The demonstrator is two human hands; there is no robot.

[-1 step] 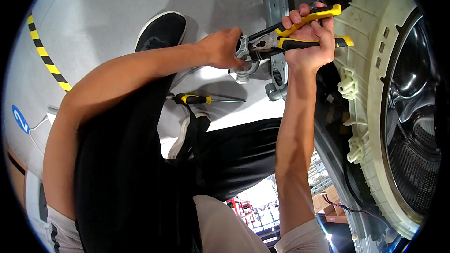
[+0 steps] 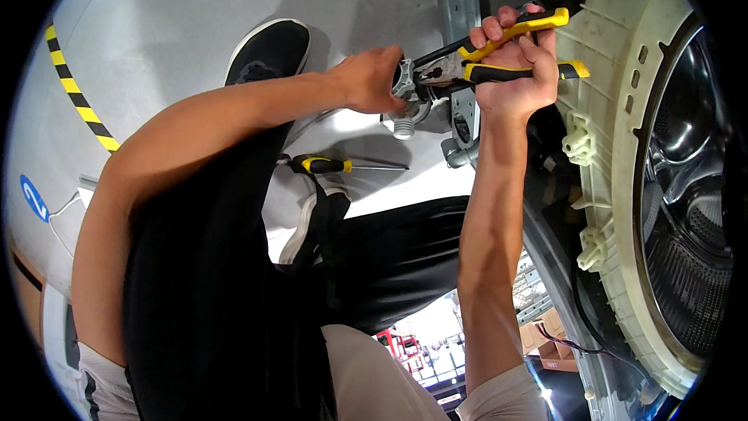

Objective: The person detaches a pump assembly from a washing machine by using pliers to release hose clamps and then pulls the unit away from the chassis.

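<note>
- Nothing's really moved since the earlier frame: both hands and the tool sit in the same spots, up by the front edge of the washing machine tub (image 2: 623, 148).
- Right hand (image 2: 514, 70) is wrapped tight around the yellow-and-black handles of the pliers (image 2: 499, 54), handles squeezed most of the way together.
- The plier nose points left from that fist and bites on a small grey metal fitting (image 2: 409, 90).
- Left hand (image 2: 374, 78) is closed around that same fitting from the left, so the part sits right between the two hands.
- Can't quite make out how far the plier tips are shut; the fingers hide them.
- A yellow-handled screwdriver (image 2: 327, 164) lies on the grey floor (image 2: 195, 23), just below the hands, next to the black shoe (image 2: 269, 51).
</note>
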